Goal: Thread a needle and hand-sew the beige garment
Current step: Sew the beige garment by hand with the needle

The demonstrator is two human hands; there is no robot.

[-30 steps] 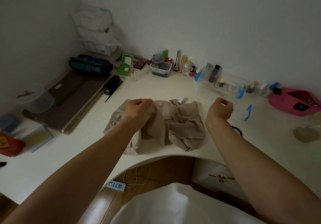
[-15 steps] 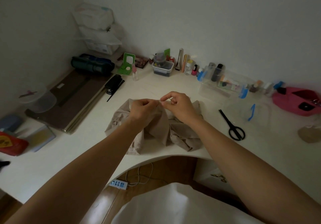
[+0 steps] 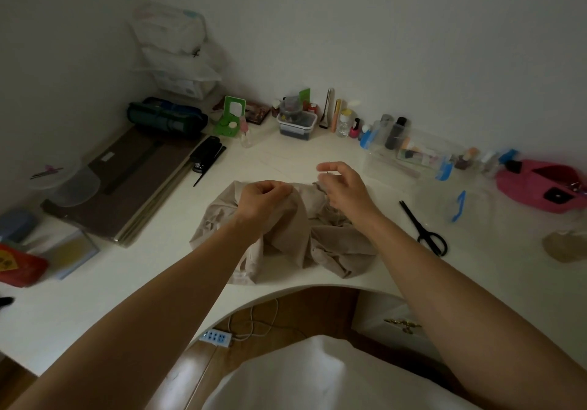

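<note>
**Desk:** How does the garment look, and where is it?

**Photographer:** The beige garment (image 3: 292, 228) lies crumpled in loose folds on the white counter (image 3: 152, 282), at the front edge just above the curved cut-out. The left hand (image 3: 263, 199) grips a bunched fold near its top, fingers curled into the cloth.

**Desk:** And the other one?

**Photographer:** The right hand (image 3: 344, 187) hovers over the garment's far right side. Its thumb and forefinger pinch a thin dark sliver, apparently the needle (image 3: 327, 172).

**Desk:** What is hard to make out?

**Photographer:** Any thread is too fine to tell. The left forearm covers part of the cloth. Black scissors (image 3: 425, 231) lie near the right forearm, on its right. A red packet (image 3: 19, 266) is cut off at the left edge.

**Desk:** Any legible writing?

**Photographer:** There is yellow print on that packet, too blurred to read.
</note>
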